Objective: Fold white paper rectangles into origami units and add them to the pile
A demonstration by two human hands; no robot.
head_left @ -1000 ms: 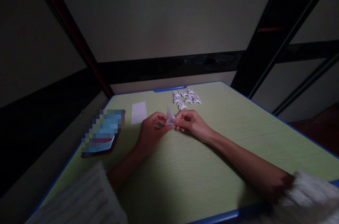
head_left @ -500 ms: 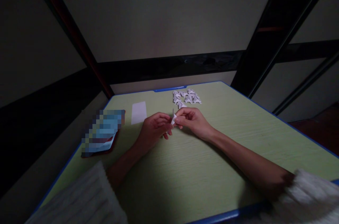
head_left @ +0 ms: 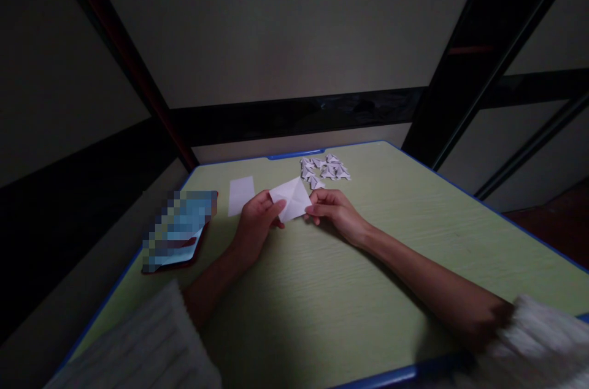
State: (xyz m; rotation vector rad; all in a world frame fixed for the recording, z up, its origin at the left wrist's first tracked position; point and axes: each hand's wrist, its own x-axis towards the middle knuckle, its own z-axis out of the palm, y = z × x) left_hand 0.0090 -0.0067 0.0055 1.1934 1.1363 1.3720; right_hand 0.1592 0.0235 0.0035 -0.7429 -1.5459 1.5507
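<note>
Between my two hands a small white sheet of paper (head_left: 294, 199) is held up over the table, its flat face toward me with crossing crease lines. My left hand (head_left: 257, 217) pinches its left edge, thumb on the front and fingers behind. At the lower right corner, the thumb and fingertips of my right hand (head_left: 335, 212) are closed on the paper. Just beyond the sheet lies a cluster of several small folded white paper pieces (head_left: 329, 171), pointed in shape.
A flat white sheet (head_left: 241, 192) lies left of my hands. Farther left, a partly blurred blue object with a dark red edge (head_left: 193, 248) rests near the border of the pale green table (head_left: 391, 291). A wall panel (head_left: 285, 39) stands behind the table.
The paper was narrow, seen nearly edge-on between my fingers; now its flat face shows. My left hand has shifted slightly left and up, while my right hand stays nearly in place.
</note>
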